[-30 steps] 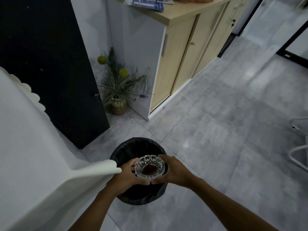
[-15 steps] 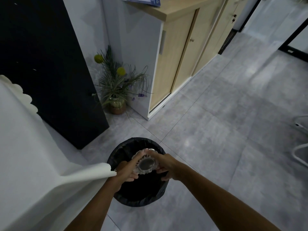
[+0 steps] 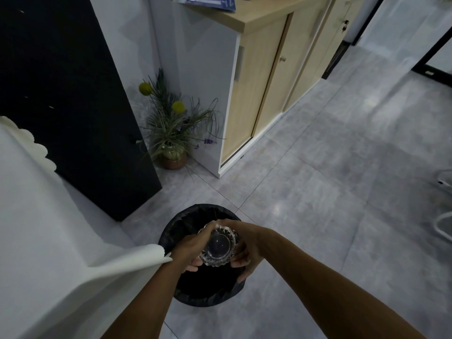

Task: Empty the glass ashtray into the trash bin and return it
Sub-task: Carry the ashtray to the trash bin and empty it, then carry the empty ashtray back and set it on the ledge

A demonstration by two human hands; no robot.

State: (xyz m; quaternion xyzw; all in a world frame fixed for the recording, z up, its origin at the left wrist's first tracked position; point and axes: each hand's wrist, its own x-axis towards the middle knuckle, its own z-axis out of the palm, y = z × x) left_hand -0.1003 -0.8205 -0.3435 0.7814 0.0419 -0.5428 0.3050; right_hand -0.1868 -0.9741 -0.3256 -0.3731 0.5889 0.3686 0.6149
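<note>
The cut-glass ashtray point(image 3: 217, 247) is turned upside down over the mouth of the round trash bin point(image 3: 188, 222), which has a black liner and stands on the grey floor tiles. Its ribbed underside faces me. My left hand point(image 3: 192, 249) grips its left rim and my right hand point(image 3: 248, 243) grips its right rim. Both hands hover just above the bin opening. Whatever lies inside the bin is lost in the dark.
A white cloth-covered table point(image 3: 49, 228) fills the left side, its corner touching my left forearm. A black panel point(image 3: 73, 94), a potted plant point(image 3: 173, 133) and a wood-fronted cabinet point(image 3: 256, 81) stand behind the bin. A white chair base point(image 3: 442, 216) is at right.
The ashtray was upright with dark contents a second ago; both hands have tipped it forward and turned it over above the bin. Its inside no longer shows.
</note>
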